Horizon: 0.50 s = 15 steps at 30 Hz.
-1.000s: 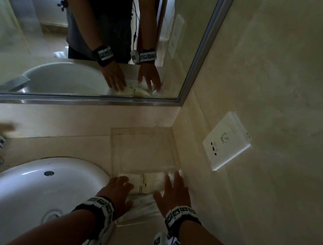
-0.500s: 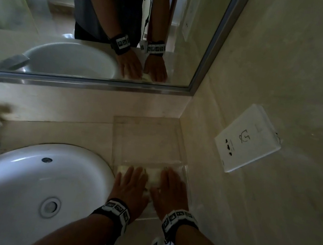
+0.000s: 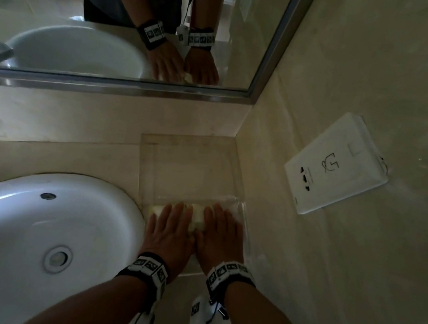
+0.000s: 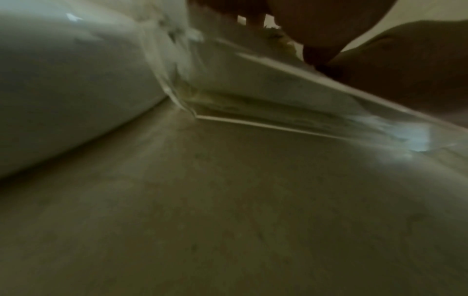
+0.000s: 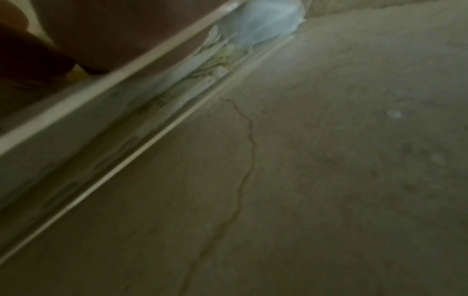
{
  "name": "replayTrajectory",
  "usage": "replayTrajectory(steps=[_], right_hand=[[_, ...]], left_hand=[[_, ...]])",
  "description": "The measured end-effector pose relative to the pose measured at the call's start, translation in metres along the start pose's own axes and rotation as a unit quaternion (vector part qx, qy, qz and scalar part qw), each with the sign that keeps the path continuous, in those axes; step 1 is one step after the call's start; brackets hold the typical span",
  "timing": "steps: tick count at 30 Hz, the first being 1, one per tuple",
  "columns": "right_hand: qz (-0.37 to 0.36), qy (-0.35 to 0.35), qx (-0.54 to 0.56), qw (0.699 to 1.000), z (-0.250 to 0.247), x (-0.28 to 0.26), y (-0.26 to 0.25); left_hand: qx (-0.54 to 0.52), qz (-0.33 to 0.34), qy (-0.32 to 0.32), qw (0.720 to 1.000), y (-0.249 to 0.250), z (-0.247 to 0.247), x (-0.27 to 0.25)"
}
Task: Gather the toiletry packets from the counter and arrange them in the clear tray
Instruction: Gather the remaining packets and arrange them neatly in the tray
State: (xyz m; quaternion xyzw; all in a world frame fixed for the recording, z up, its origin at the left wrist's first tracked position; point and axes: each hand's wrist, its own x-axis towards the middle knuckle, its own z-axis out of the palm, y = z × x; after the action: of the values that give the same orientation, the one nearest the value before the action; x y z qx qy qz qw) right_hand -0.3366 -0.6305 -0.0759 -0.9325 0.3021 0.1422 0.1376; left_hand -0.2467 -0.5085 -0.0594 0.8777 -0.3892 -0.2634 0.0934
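Clear plastic tray (image 3: pixel 152 158), glossy ceramic sink (image 3: pixel 5 214)

Counts:
- one clear rectangular plastic tray (image 3: pixel 188 158), in counter corner
- pale white-and-yellow toiletry packets (image 3: pixel 197 216) in tray: pile under hands, number cannot tell
- two bare hands: left hand (image 3: pixel 168 234), right hand (image 3: pixel 219 239)
- two black-and-white marker wristbands (image 3: pixel 148 267)
- one white oval ceramic basin (image 3: pixel 30 231)
- one white rectangular wall socket plate (image 3: pixel 335 166)
- one steel-framed mirror (image 3: pixel 134 19)

likely a hotel bathroom, white sink (image 3: pixel 30 231), wall mirror (image 3: pixel 119 9), stone counter (image 3: pixel 69 157)
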Motion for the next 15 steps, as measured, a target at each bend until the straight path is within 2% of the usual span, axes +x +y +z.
replayTrajectory(steps=[4,10,15], right_hand=[[0.008,-0.019,0.018,1.000,-0.0016,0.0009,0.0006],[-0.013,0.035,0.038,0.999,-0.0024,0.0010,0.0063],[-0.004,0.001,0.022,1.000,-0.0023,0.0031,0.0032]], left_hand=[[0.037,0.014,-0.013,0.999,-0.0009,-0.0006,-0.0004],[0.060,-0.001,-0.030,0.998,0.0007,0.0007,0.0040],[0.064,-0.014,-0.042,0.997,0.0040,0.0037,0.0058]])
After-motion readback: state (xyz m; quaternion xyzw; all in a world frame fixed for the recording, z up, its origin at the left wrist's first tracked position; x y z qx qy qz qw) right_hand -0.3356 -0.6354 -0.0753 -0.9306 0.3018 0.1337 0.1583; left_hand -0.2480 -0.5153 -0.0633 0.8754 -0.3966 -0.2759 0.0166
